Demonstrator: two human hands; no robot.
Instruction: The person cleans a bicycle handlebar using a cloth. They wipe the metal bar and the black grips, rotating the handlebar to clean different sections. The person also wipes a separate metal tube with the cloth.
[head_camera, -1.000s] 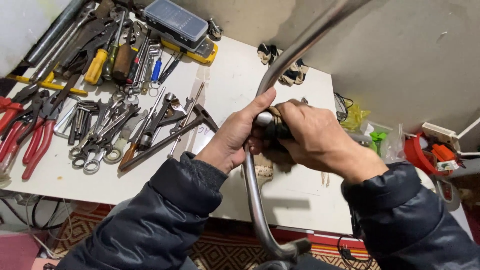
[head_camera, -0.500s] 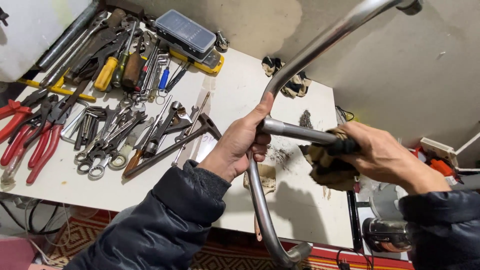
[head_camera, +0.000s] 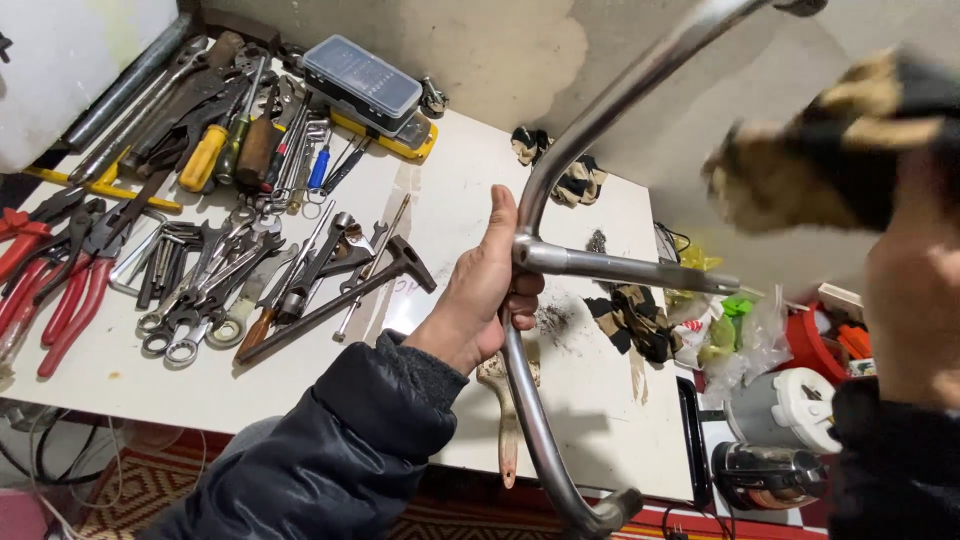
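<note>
Bent grey metal tube frame (head_camera: 540, 400) held above the white table (head_camera: 600, 420).

The left hand (head_camera: 485, 290) has its grip wrapped tight around the frame at the crossbar joint; the right hand (head_camera: 905, 290), raised beside it, clutches a dirty brown rag (head_camera: 800, 160). One-handed, the frame could swing into the wooden-handled brush (head_camera: 505, 420) beneath or the spanners (head_camera: 200, 310) beyond.
</note>
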